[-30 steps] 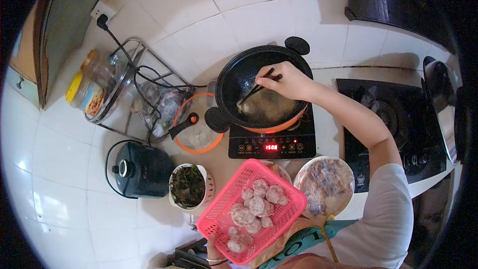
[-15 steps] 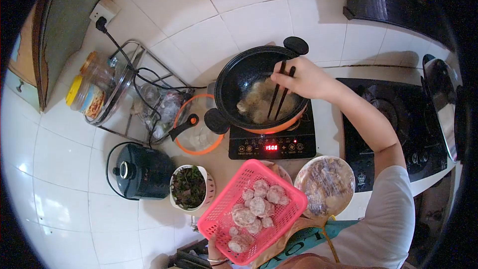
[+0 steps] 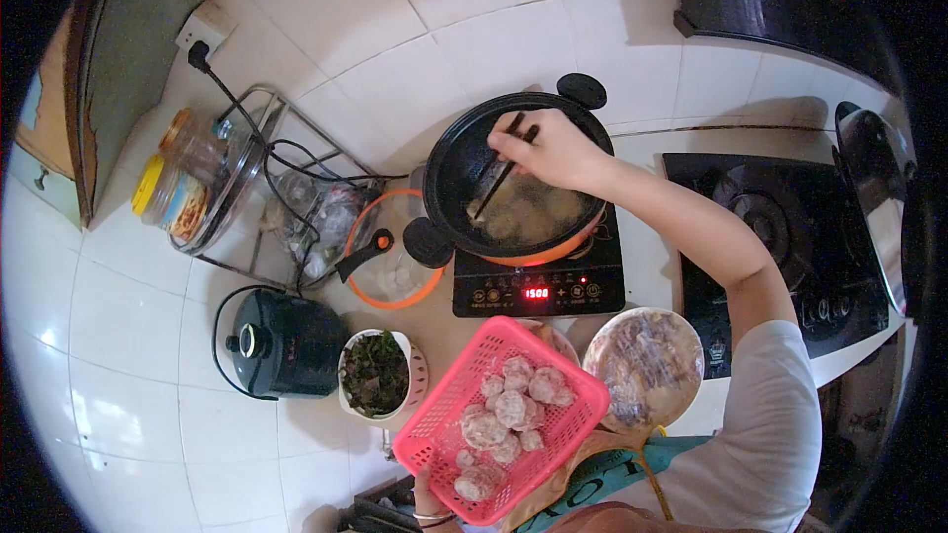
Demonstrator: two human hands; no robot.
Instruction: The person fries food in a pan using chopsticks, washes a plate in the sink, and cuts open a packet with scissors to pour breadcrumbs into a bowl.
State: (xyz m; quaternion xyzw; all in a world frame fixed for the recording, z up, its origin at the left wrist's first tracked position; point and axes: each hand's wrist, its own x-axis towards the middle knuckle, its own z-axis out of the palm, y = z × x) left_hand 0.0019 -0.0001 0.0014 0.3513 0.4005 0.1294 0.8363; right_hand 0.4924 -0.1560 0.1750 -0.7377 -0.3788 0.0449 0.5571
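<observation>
A pair of dark chopsticks [image 3: 502,182] is gripped in my right hand [image 3: 549,148], tips down inside the black-lined pot [image 3: 456,160]. Pale pieces [image 3: 525,209] sit in bubbling liquid there. My left hand [image 3: 427,494] holds the near-left corner of a pink plastic basket [image 3: 420,434]; its fingers are partly hidden under the rim. Several white-coated lumps [image 3: 511,409] lie in the basket. The pot stands on an induction cooker [image 3: 494,304] whose red display reads 1500.
Left of the cooker lie an orange-rimmed glass lid [image 3: 400,294], a white bowl of dark leaves [image 3: 420,375] and a dark green rice cooker [image 3: 286,341]. A film-covered plate [image 3: 647,367] is right of the basket. A black gas hob [image 3: 731,237] and a wire rack [image 3: 242,266] flank the pot.
My right hand has moved left over the pot, and the chopstick tips have swung to the left side of the liquid. The basket stays almost in place.
</observation>
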